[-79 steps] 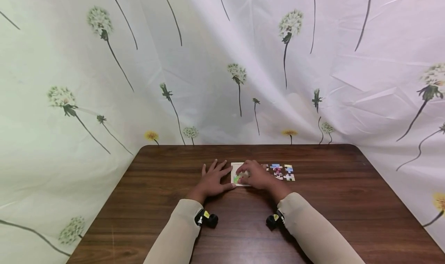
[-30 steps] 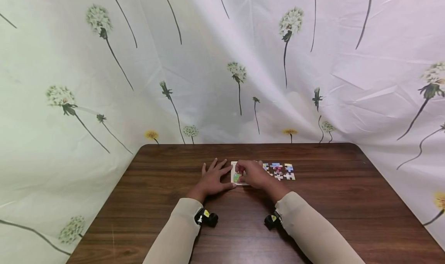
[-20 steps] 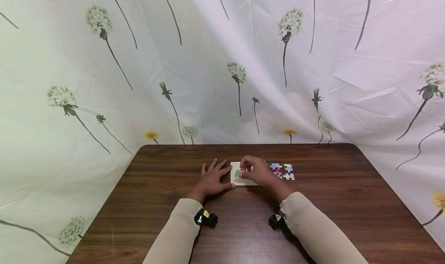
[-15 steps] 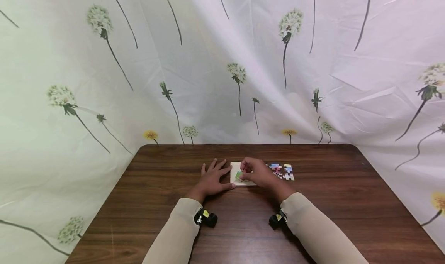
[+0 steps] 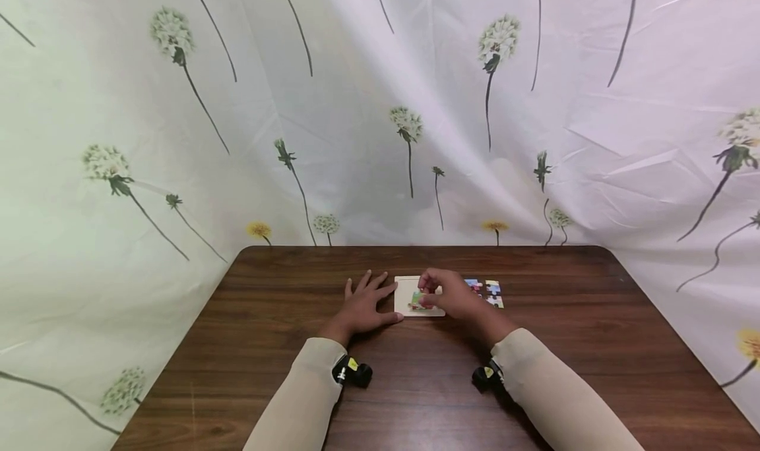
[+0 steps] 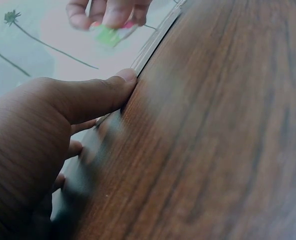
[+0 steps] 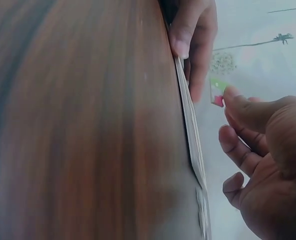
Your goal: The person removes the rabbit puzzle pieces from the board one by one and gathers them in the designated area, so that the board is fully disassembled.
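Note:
My left hand (image 5: 363,309) lies spread on the table, its thumb and index finger touching the left edge of a shallow white puzzle tray (image 5: 402,299). Above the tray, my right hand (image 5: 456,298) pinches a small jigsaw piece (image 5: 417,299), green with some pink, between thumb and fingers. The right wrist view has that jigsaw piece (image 7: 217,91) at the thumb tip, apart from the tray's edge (image 7: 190,125). In the left wrist view the left thumb (image 6: 100,97) presses at the tray's corner. The right hand covers part of the tray's right side.
Several loose jigsaw pieces (image 5: 493,287) lie in rows right of the tray, partly hidden behind my right hand. The brown wooden table (image 5: 392,398) ends at the back against a hanging cloth (image 5: 356,174) printed with dandelions.
The right hand has lifted the green jigsaw piece off the tray's lower left and carried it a little to the right. More of the tray shows. The left hand stays put.

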`<state>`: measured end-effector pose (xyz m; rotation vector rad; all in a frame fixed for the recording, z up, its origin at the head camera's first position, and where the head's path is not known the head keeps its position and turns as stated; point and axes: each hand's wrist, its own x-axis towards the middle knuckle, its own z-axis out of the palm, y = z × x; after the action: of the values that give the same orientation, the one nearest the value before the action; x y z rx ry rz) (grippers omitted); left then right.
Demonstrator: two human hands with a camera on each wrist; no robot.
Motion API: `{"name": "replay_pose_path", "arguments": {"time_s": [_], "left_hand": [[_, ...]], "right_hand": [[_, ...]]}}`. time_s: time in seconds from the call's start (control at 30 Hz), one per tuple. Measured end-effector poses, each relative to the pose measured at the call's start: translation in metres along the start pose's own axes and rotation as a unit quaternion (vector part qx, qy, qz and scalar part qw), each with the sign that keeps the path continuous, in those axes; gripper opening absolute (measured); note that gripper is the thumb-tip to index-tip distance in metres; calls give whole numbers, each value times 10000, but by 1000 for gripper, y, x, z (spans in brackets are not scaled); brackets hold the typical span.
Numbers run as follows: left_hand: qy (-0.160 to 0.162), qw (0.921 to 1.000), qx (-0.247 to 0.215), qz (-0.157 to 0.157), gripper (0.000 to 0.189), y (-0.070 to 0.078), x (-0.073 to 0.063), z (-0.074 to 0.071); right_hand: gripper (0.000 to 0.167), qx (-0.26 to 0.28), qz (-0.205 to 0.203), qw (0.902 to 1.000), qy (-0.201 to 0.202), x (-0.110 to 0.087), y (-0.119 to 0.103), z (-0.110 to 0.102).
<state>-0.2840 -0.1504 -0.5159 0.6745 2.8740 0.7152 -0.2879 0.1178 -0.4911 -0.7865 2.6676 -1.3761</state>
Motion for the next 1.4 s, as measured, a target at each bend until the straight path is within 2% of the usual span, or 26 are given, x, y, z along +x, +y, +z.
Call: {"name": "replay_pose_path", "arguments": {"time_s": [0.27, 0.6, 0.9, 1.4], "left_hand": [[41, 10000, -6, 67, 79, 0, 0, 0], [58, 9999, -40, 72, 79, 1, -1, 1], [32, 9999, -84, 100, 78, 1, 0, 1], [123, 9998, -61, 134, 78, 0, 1, 1]], "right_hand": [[16, -40, 289, 9995, 131, -23, 14, -26], [17, -81, 183, 9994, 288, -47, 38, -43], [17, 22, 138, 9999, 90, -53, 41, -46], [16, -201, -184, 9995, 156, -56, 45, -44]]}}
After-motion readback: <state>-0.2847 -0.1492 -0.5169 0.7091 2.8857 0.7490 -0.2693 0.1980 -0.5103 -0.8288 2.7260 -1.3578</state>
